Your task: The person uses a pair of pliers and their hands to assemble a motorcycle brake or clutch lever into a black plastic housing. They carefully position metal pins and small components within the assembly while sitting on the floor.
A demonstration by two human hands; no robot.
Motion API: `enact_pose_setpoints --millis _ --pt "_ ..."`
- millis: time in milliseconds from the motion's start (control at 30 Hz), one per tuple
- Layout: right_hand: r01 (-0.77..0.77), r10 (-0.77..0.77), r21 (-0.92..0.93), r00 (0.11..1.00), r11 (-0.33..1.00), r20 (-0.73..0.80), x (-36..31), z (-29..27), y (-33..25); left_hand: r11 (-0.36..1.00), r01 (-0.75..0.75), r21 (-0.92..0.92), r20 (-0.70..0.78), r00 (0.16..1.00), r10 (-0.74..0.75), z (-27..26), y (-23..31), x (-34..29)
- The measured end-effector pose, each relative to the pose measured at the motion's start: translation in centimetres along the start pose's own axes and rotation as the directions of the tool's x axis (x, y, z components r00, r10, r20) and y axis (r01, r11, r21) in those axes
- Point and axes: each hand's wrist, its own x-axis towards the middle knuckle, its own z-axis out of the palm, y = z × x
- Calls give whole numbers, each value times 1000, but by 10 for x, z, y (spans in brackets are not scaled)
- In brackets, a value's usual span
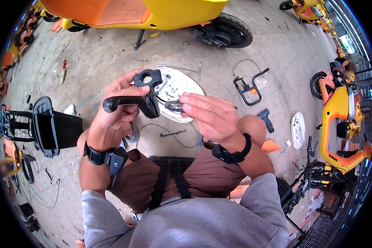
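Note:
My left hand [120,91] is closed around a black brake lever [149,104], held up in front of me with its round handlebar clamp at the top and the lever blade pointing left. Between the thumb and fingertips of my right hand [214,116] is a small dark, shiny piece [173,106], whose exact kind I cannot make out. A thin black wire appears to run between this piece and the lever. Below both hands, a white plastic panel [191,86] lies on the floor with several small screws and bits on it, partly hidden by my hands.
Ahead stands a yellow and orange scooter [173,16]. A black box [66,130] sits at the left. To the right lie a black tubular frame [252,98], a cordless drill [266,120] and a white oval cover [297,130]. Farther right, a person [342,66] is beside a yellow scooter [330,124].

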Motion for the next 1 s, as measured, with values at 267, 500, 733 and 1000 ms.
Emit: enact_pose_setpoints --millis 267,500,733,1000 --pt "-732 791 613 548 296 273 3 -2 9 833 -333 443 92 941 327 16 -13 -10" --pt "-907 743 403 350 118 570 8 -19 15 635 -424 645 221 900 377 18 -19 -7" --pt "-924 721 383 278 19 635 9 -22 17 493 -521 697 335 844 418 21 -16 -7" --pt "-902 722 431 282 -25 632 8 -20 19 442 -484 755 334 865 375 22 -14 -8"
